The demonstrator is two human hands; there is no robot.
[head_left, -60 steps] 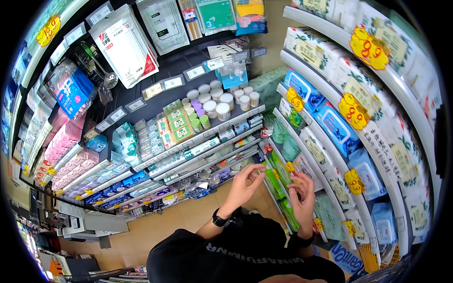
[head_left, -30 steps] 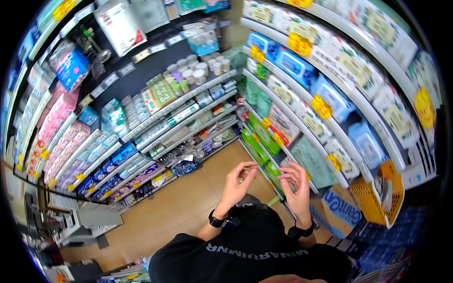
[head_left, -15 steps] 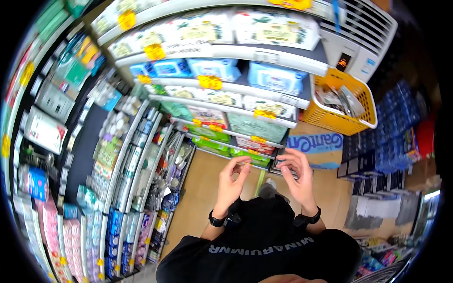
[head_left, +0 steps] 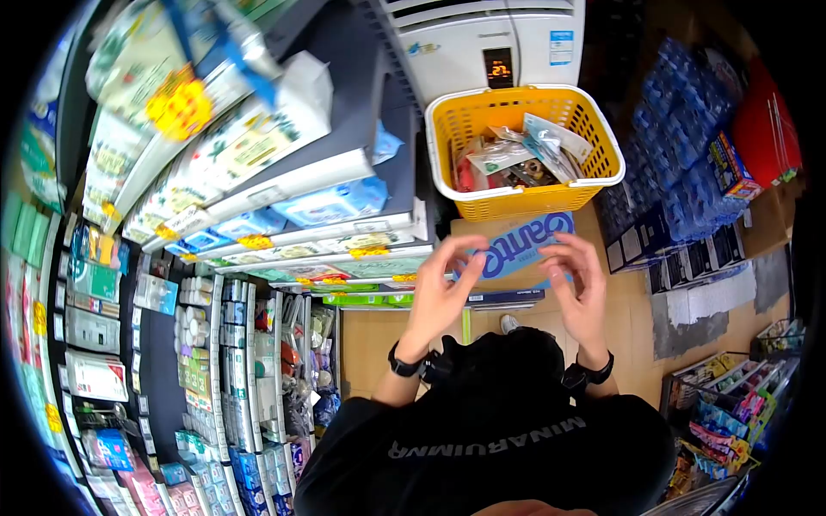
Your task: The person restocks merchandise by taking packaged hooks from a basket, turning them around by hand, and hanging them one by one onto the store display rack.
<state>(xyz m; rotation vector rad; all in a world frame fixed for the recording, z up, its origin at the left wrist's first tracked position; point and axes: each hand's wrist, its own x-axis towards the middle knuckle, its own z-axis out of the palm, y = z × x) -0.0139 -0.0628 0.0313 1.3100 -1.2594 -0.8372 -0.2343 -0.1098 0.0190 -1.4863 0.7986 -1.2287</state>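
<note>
Head view: with left hand (head_left: 437, 299) and right hand (head_left: 582, 303) empty, loosely curled, near yellow basket (head_left: 516, 205); best to clear its rim.

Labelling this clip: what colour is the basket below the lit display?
Yellow basket, with a white rim; head view.

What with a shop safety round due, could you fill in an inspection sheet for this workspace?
Surface: tan floor, grey and white patches to the right.
Things at hand: yellow basket holding packets, beyond the hands by a printed carton.
Clutter: packets jumbled inside the basket.
Grips: left hand and right hand, fingers curved, nothing seen held.
Cables: thin dark cord on the white appliance.
Surroundings: stocked shelves left, blue stacks right.
</note>
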